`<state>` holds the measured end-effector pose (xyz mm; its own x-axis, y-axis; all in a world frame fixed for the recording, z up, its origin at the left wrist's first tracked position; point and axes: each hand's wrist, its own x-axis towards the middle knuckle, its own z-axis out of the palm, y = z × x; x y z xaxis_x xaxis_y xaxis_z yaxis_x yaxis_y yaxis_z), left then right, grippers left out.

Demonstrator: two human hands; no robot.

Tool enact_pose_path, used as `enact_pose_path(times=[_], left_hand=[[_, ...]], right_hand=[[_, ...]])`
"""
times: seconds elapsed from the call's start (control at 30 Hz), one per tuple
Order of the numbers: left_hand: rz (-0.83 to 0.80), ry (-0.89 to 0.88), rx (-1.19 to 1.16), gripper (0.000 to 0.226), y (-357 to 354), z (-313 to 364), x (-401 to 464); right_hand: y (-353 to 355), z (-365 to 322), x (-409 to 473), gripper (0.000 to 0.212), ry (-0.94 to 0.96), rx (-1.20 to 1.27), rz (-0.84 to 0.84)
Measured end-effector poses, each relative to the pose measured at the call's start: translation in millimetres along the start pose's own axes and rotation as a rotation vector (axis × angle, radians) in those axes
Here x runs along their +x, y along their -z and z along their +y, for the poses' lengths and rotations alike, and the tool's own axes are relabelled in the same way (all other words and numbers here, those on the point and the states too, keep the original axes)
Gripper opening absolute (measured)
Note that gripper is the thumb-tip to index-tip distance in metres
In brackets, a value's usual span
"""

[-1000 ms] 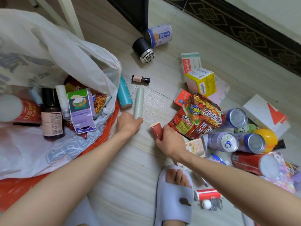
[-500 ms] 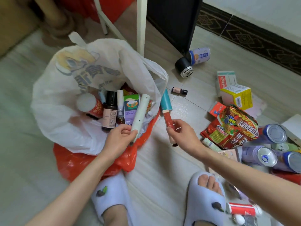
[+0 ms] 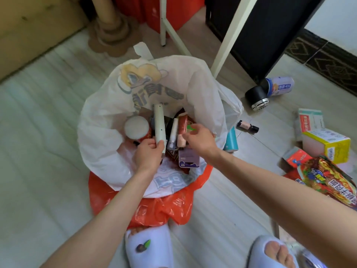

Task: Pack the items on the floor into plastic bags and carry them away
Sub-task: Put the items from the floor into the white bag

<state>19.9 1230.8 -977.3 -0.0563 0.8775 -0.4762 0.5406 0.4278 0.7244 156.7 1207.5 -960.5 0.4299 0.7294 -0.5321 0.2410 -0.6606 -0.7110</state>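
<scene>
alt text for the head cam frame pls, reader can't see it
Both hands reach into an open white plastic bag on the floor: the left hand grips a white tube, the right hand a red tube. Boxes, cans and snack packets lie scattered to the right.

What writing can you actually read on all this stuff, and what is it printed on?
"红烧牛肉面", upside down: red instant noodle packet at right.
Large blue characters on the white plastic bag, seen through the plastic: not readable.
Blue-and-white can, white-and-red box, yellow-and-white box: print too small and blurred.
Purple card in the bag: blurred.
</scene>
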Motion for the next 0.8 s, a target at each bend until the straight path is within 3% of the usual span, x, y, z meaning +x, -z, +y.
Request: enact_pose_path(times=[0.13, 0.23, 0.33, 0.53, 0.6, 0.7, 0.8], left_hand=[[-0.147, -0.026, 0.003, 0.026, 5.2, -2.5, -3.4], [-0.234, -0.173, 0.156, 0.039, 8.4, -6.2, -20.7], [-0.202, -0.356, 0.352, 0.059, 4.7, -15.3, -42.7], [-0.221, -0.711, 0.450, 0.052, -36.1, -11.5, -87.9], [-0.309, -0.797, 0.532, 0.054, -58.9, -6.1, -91.2], [-0.390, -0.951, 0.683, 0.047, -92.9, 8.5, -81.4], [-0.406, -0.995, 0.809, 0.050, -130.0, 26.1, -66.7]], right_hand=[[8.7, 1.7, -3.6, 0.052, 0.033, 0.016, -0.094], [27.7, 12.7, -17.1, 0.044, 0.108, -0.097, -0.058], [55.4, 38.4, -37.1, 0.039, 0.132, -0.185, -0.026], [124.1, 117.0, -75.7, 0.037, 0.048, -0.288, 0.098], [148.3, 141.9, -84.1, 0.037, 0.042, -0.323, 0.164], [183.5, 170.6, -88.2, 0.032, 0.096, -0.466, 0.391], [213.1, 194.5, -85.1, 0.039, 0.034, -0.623, 0.545]])
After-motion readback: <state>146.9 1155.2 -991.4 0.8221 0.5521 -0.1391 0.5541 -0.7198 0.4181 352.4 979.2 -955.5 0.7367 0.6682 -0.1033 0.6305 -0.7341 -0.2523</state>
